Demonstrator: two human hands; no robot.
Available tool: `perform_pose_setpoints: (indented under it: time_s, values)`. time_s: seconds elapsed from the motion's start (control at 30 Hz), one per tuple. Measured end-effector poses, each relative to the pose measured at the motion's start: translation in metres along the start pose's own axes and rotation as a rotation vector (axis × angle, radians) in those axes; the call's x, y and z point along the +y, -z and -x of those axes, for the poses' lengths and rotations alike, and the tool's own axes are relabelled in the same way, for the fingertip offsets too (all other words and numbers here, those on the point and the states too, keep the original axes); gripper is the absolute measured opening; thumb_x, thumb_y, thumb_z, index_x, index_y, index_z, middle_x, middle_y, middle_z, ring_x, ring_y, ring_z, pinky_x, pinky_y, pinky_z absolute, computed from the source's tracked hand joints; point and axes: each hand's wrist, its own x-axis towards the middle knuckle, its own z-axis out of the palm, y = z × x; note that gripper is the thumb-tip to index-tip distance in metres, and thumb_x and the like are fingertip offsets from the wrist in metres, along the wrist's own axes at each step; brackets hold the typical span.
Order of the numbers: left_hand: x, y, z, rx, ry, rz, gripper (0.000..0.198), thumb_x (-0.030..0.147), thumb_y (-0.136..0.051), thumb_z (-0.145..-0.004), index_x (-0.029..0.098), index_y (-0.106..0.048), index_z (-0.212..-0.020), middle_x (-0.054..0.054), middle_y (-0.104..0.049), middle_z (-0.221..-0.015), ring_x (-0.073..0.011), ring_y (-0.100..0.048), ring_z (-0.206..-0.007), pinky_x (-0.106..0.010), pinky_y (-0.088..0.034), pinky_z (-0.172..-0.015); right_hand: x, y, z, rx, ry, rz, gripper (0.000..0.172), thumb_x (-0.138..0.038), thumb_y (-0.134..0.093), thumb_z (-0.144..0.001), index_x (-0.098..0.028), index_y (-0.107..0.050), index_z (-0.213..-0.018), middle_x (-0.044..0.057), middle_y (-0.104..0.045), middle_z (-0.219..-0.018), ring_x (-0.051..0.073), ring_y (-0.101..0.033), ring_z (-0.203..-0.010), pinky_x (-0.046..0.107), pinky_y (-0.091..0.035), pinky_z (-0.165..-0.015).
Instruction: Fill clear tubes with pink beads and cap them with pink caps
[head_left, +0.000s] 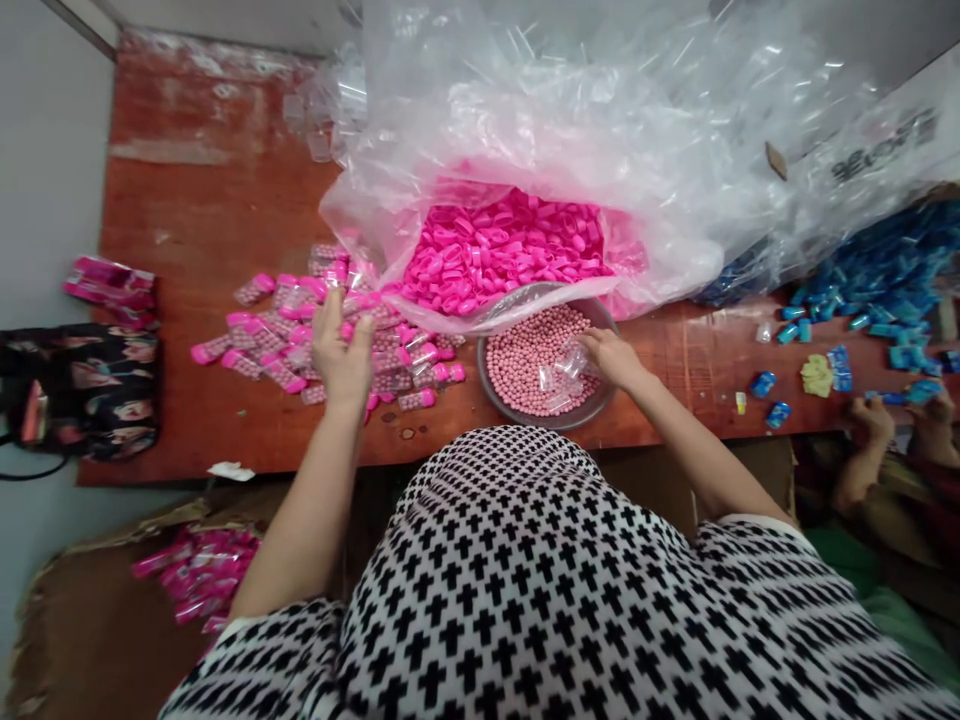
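My left hand is over a pile of small clear bottles with pink caps and pink beads inside. Its thumb and index finger are apart, and the other fingers are partly hidden. My right hand reaches over the right side of a grey bowl full of round pink beads. Its fingers are closed at a small clear plastic container; the fingertips are partly hidden. More clear containers lie on the beads.
Behind the bowl, a large plastic bag holds loose pink caps. A flowered black bag is at the left. Pink packets fill a cardboard box below. At right are blue items and another person's hands.
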Motion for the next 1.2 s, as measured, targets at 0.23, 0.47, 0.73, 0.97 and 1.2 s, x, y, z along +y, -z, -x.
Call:
perform_pose_setpoints:
  time_s: [0.23,0.47,0.73,0.97,1.2]
  values:
    - [0.037,-0.096,0.070,-0.470,-0.047,0.058,0.035,0.035,-0.053,-0.085,0.017,-0.061,-0.115,-0.007,-0.067,-0.111,-0.0187,-0.062,-0.101,-0.038,-0.049,-0.092,0.011,-0.017,0.003,-0.065,0.013,0.273,0.031,-0.025,-0.042,-0.089,-0.011,-0.061,-0.110,0.017,-0.062,-0.106,0.026,-0.051,-0.098,0.034,-0.038,-0.081]
    - [0.066,-0.167,0.093,-0.723,0.053,0.246,0.043,0.029,-0.063,-0.078,0.018,-0.057,-0.119,-0.009,-0.063,-0.117,-0.0164,-0.065,-0.083,-0.031,-0.051,-0.080,-0.002,0.000,0.014,-0.036,0.058,-0.417,0.027,-0.037,-0.058,-0.080,-0.017,-0.064,-0.096,0.003,-0.065,-0.078,0.016,-0.055,-0.068,0.025,-0.040,-0.065]
    - [0.062,-0.133,0.068,-0.450,0.159,0.260,0.023,0.032,-0.054,-0.083,0.016,-0.066,-0.094,-0.002,-0.070,-0.087,-0.0145,-0.064,-0.076,-0.025,-0.051,-0.072,0.017,-0.013,0.027,0.040,-0.015,-0.646,0.037,-0.045,-0.058,-0.079,-0.017,-0.067,-0.101,0.005,-0.070,-0.089,0.021,-0.062,-0.079,0.031,-0.045,-0.074]
    - [0.054,-0.137,0.091,-0.880,-0.152,0.115,0.044,0.025,-0.063,-0.078,0.019,-0.057,-0.121,-0.009,-0.059,-0.127,-0.0218,-0.054,-0.118,-0.040,-0.040,-0.103,-0.011,-0.015,-0.039,0.090,0.058,-0.050,0.029,-0.022,-0.041,-0.090,-0.013,-0.063,-0.107,0.016,-0.062,-0.109,0.025,-0.054,-0.100,0.034,-0.041,-0.083]
    - [0.028,-0.111,0.088,-0.639,0.042,-0.006,0.031,0.028,-0.055,-0.084,0.017,-0.064,-0.111,-0.009,-0.068,-0.108,-0.0210,-0.064,-0.097,-0.037,-0.050,-0.088,-0.054,-0.057,-0.084,-0.119,0.184,-0.193,0.020,-0.004,-0.047,-0.077,-0.009,-0.066,-0.081,0.019,-0.064,-0.093,0.023,-0.054,-0.093,0.032,-0.040,-0.083]
